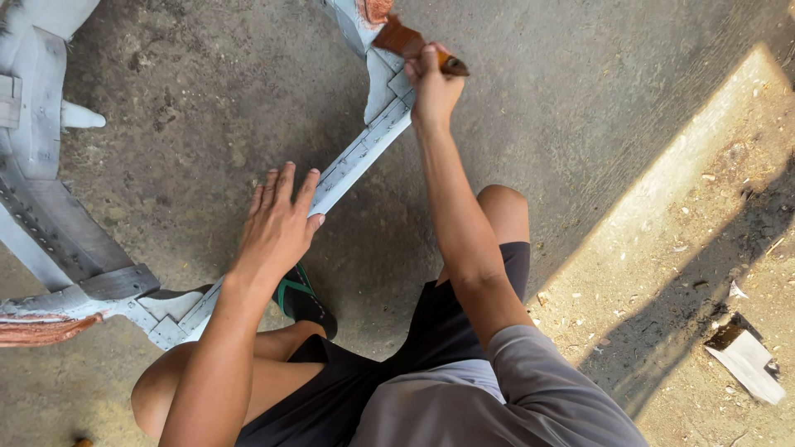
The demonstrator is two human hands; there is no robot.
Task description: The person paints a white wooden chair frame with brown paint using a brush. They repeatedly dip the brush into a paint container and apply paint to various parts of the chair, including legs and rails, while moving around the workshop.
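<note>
Brush up top: the flat paintbrush with the reddish-brown wooden handle point(411, 43) sits in my right hand point(432, 89), fingers clamped tight around the handle, bristle end angled up and left toward the pale grey-painted wooden frame point(364, 153). The brush tip meets the frame right at its upper bend, where a patch of reddish-brown point(377, 10) shows against the grey.

Down the rail, my left hand point(277, 223) is flat on the frame's straight slat, fingers spread apart and laid over the wood, palm pressing down, gripping nothing. The slat runs diagonally from lower left to upper right between my two hands.

I'm crouched low, knees bent, in dark shorts point(373, 364) and a grey shirt point(497, 397). A black sandal with a green strap point(300, 296) sits just under the slat, beside my left wrist.

Off to the left, a larger curved grey wooden piece point(50, 199) joins the slat at its lower end, with a reddish-brown streak point(41, 329) at the far left edge.

All of it rests on the rough concrete floor point(207, 99). To the right, a sunlit strip of floor point(696, 232) is scattered with wood shavings, and a scrap of white paper point(748, 362) lies near the edge.
</note>
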